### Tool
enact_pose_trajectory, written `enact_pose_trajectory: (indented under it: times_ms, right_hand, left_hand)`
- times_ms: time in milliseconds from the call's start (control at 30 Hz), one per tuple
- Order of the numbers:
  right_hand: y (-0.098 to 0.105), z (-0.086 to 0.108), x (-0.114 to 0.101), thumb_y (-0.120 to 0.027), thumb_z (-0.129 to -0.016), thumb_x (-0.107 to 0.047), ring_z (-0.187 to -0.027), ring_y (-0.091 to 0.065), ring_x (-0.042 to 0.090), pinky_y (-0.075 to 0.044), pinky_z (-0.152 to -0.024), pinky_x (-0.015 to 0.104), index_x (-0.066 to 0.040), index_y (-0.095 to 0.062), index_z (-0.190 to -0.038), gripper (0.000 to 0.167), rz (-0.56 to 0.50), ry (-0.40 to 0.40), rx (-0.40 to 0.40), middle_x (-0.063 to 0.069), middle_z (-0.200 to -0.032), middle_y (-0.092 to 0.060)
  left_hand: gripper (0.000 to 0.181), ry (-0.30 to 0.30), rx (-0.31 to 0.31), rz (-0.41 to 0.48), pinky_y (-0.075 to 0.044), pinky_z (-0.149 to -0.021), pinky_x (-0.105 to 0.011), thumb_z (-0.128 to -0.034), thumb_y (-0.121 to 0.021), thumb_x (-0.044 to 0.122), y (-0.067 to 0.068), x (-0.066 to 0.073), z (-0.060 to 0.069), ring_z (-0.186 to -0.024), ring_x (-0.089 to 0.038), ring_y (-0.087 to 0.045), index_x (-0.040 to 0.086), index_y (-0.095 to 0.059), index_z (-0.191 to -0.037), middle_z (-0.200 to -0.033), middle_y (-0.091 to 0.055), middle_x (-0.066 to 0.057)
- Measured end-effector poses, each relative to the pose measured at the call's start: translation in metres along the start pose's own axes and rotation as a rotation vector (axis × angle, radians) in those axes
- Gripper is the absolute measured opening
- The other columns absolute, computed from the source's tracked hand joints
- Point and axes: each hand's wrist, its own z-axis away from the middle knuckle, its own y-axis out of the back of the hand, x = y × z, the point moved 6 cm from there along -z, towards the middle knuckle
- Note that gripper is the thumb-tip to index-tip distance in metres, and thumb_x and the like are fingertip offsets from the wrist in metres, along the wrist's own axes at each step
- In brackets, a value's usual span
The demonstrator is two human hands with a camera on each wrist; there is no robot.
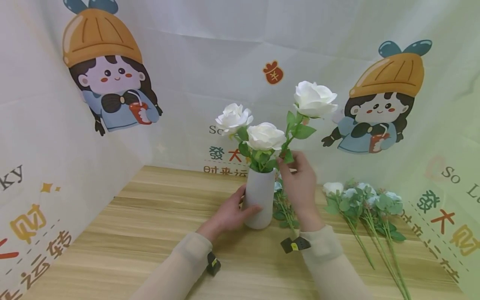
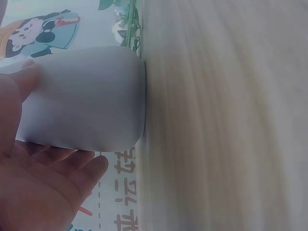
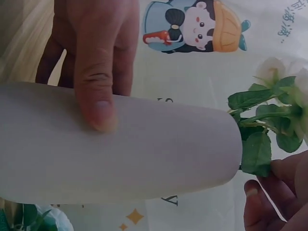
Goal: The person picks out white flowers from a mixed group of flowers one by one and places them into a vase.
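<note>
Nearest you are two pale sleeves [image 1: 176, 266], and at your wrists two black devices [image 1: 213, 264], each with a yellow mark. Beyond them are your two hands, both occupied. Your left hand [image 1: 228, 213] grasps the one white vase [image 1: 258, 200] round its body, the thumb across the near face and the other fingers round the far side. The vase stands upright on the wooden table [image 1: 157, 221], its base against the wood. Your right hand [image 1: 300, 183] is at the vase's mouth, thumb and fingers pinching the stem of one rose.

You have three white roses here. Two, the left rose [image 1: 234, 118] and the front rose [image 1: 266, 136], stand in the vase; the third, the held rose [image 1: 315, 100], rises highest, to their right. You cannot tell whether its stem end is inside.

Two groups of flowers lie on the table: a small bunch [image 1: 283, 207] partly hidden by your right hand, and a larger bunch [image 1: 375, 202] further right, its overlapping stems too tangled to count.

Furthest off hangs the printed cloth [image 1: 210, 62], showing two cartoon figures [image 1: 121, 106] and one red pouch [image 1: 273, 72].
</note>
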Motion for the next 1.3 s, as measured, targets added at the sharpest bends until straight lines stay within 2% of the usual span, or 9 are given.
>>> enact_pose_trajectory:
  times_ms: [100, 267, 400, 500, 667, 833, 933, 1067, 1300]
  right_hand:
    - [-0.004, 0.000, 0.005, -0.070, -0.107, -0.019, -0.094, -0.075, 0.033, -0.051, -0.065, 0.020, -0.004, -0.073, -0.118, 0.019, 0.070, -0.019, -0.041, 0.019, -0.107, -0.080]
    - [-0.009, 0.000, 0.010, -0.067, -0.107, -0.020, -0.084, -0.067, 0.031, -0.049, -0.063, 0.026, -0.001, -0.075, -0.119, 0.024, 0.150, -0.022, -0.103, 0.019, -0.099, -0.075]
    - [-0.011, -0.001, 0.011, -0.063, -0.104, -0.017, -0.092, -0.066, 0.035, -0.053, -0.074, 0.037, 0.003, -0.078, -0.115, 0.028, 0.202, 0.016, -0.158, 0.021, -0.106, -0.074]
    - [-0.013, -0.001, 0.013, -0.062, -0.100, -0.017, -0.096, -0.067, 0.039, -0.056, -0.082, 0.045, 0.004, -0.078, -0.121, 0.034, 0.224, 0.000, -0.206, 0.023, -0.114, -0.073]
    - [-0.016, -0.002, 0.018, -0.067, -0.097, -0.019, -0.103, -0.065, 0.035, -0.054, -0.087, 0.043, 0.000, -0.062, -0.147, 0.053, 0.150, -0.107, -0.224, 0.022, -0.128, -0.068]
    - [-0.013, -0.002, 0.014, -0.072, -0.096, -0.017, -0.109, -0.064, 0.034, -0.053, -0.090, 0.040, -0.002, -0.051, -0.153, 0.062, 0.053, -0.121, -0.197, 0.019, -0.137, -0.065]
    - [-0.012, -0.003, 0.011, -0.074, -0.097, -0.017, -0.111, -0.065, 0.037, -0.056, -0.093, 0.044, 0.000, -0.053, -0.151, 0.061, 0.051, -0.100, -0.210, 0.020, -0.139, -0.065]
    - [-0.016, -0.002, 0.011, -0.072, -0.098, -0.017, -0.120, -0.066, 0.042, -0.058, -0.102, 0.054, 0.001, -0.058, -0.151, 0.058, 0.106, -0.052, -0.274, 0.023, -0.146, -0.065]
    - [-0.026, 0.004, 0.007, -0.070, -0.100, -0.024, -0.144, -0.050, 0.051, -0.043, -0.120, 0.068, 0.004, -0.067, -0.142, 0.051, 0.282, 0.156, -0.347, 0.028, -0.152, -0.061]
  left_hand:
    - [0.090, -0.004, 0.001, -0.004, -0.048, -0.124, -0.062, -0.1050, -0.072, 0.051, 0.000, 0.000, 0.000, -0.154, -0.046, -0.051, 0.010, -0.029, -0.173, -0.169, -0.047, -0.026]
    - [0.089, -0.007, 0.006, -0.006, -0.048, -0.125, -0.062, -0.1056, -0.072, 0.051, -0.001, 0.001, 0.000, -0.154, -0.046, -0.051, 0.009, -0.029, -0.173, -0.170, -0.047, -0.026]
    - [0.089, -0.010, 0.006, 0.001, -0.047, -0.125, -0.062, -0.1056, -0.072, 0.050, 0.000, 0.002, 0.000, -0.154, -0.046, -0.051, 0.009, -0.029, -0.173, -0.170, -0.047, -0.025]
    - [0.089, -0.008, 0.006, 0.011, -0.046, -0.126, -0.062, -0.1055, -0.072, 0.050, 0.000, 0.002, 0.001, -0.155, -0.046, -0.050, 0.009, -0.029, -0.173, -0.170, -0.046, -0.025]
    - [0.089, -0.006, 0.005, 0.014, -0.046, -0.127, -0.062, -0.1057, -0.071, 0.051, 0.000, 0.002, 0.002, -0.155, -0.046, -0.049, 0.009, -0.029, -0.173, -0.171, -0.045, -0.026]
    - [0.090, -0.013, 0.006, 0.005, -0.046, -0.126, -0.062, -0.1057, -0.071, 0.051, 0.000, 0.002, 0.001, -0.154, -0.046, -0.051, 0.010, -0.029, -0.173, -0.170, -0.046, -0.026]
    - [0.089, -0.017, 0.007, 0.006, -0.046, -0.126, -0.062, -0.1057, -0.071, 0.050, 0.000, 0.003, 0.001, -0.154, -0.046, -0.051, 0.009, -0.029, -0.173, -0.170, -0.046, -0.025]
    - [0.090, -0.015, 0.007, 0.008, -0.046, -0.126, -0.062, -0.1055, -0.072, 0.050, 0.000, 0.002, 0.001, -0.154, -0.046, -0.051, 0.009, -0.029, -0.173, -0.170, -0.046, -0.026]
    - [0.089, -0.024, 0.011, 0.014, -0.047, -0.125, -0.061, -0.1058, -0.071, 0.051, 0.000, 0.001, 0.000, -0.154, -0.046, -0.051, 0.009, -0.030, -0.173, -0.170, -0.047, -0.025]
